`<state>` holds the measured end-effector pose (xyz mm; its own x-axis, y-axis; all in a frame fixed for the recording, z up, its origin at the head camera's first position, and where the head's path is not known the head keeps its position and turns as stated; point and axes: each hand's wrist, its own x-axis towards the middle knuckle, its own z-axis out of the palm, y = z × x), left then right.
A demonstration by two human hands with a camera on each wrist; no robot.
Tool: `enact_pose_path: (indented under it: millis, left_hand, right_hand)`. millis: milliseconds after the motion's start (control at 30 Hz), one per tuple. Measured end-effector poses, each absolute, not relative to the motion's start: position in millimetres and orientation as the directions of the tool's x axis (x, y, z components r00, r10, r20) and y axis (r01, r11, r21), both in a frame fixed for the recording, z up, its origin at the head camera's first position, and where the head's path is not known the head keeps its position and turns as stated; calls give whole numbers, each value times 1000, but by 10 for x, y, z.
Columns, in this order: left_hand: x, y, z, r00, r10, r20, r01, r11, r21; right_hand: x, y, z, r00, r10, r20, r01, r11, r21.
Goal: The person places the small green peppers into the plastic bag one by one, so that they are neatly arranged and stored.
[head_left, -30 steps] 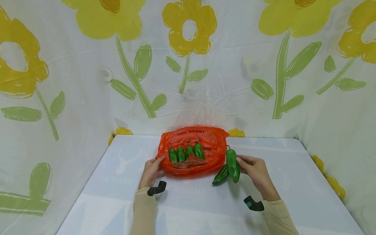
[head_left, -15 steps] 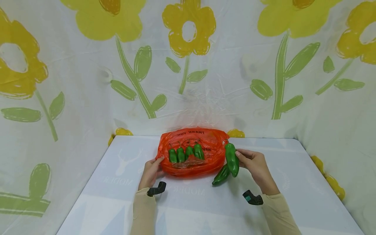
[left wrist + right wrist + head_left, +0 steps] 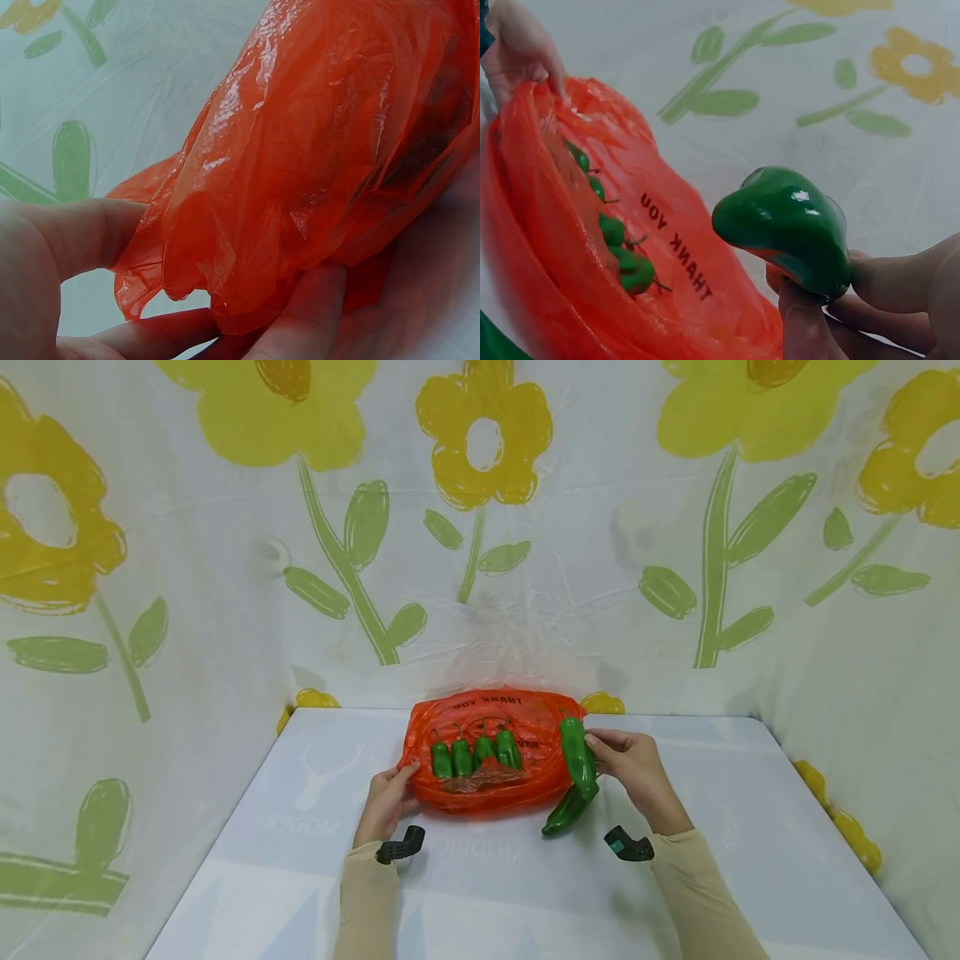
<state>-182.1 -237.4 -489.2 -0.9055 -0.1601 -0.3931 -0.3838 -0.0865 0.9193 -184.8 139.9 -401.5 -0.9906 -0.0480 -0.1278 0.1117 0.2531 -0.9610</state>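
A red plastic bag [image 3: 480, 802] printed "THANK YOU" lies on the table with its mouth spread. Inside it several green peppers [image 3: 507, 749] stand in a row, stems up. My left hand [image 3: 386, 803] pinches the bag's left edge; in the left wrist view, its thumb [image 3: 97, 234] and fingers hold the crumpled film. Between thumb and fingers of my right hand [image 3: 636, 770] is a long green pepper [image 3: 577, 752], stem upward, just at the bag's right side. Below it another green pepper [image 3: 566, 814] lies on the table, its upper end hidden behind the held one.
A white table [image 3: 480, 902] with faint printed lettering extends in front of the bag. Close behind it rises a curtain [image 3: 570, 543] with yellow flowers. The bag's back reaches the table's far edge. Small black cameras [image 3: 628, 845] sit on both wrists.
My right hand has raised its pepper and carried it left, against the bag's right side. The left hand keeps its hold on the bag, and the peppers inside have not moved.
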Motion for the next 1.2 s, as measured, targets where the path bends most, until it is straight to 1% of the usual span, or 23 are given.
enact_pose_path:
  millis: [500, 867, 1200]
  left_hand:
    - [-1805, -2375, -4877, -910, -149, -386, -376, -93, 922]
    - [-1834, -2383, -4903, -902, -157, -402, -394, -80, 916]
    - [-1841, -2385, -4921, -901, -158, -403, -397, -73, 915]
  right_hand:
    - [-2065, 1259, -4062, -988, -32, -149, 136, 254, -957]
    - [-2164, 1171, -4056, -990, -77, -115, 92, 254, -963]
    - [-2277, 1051, -4050, -988, -71, -137, 109, 305, -946]
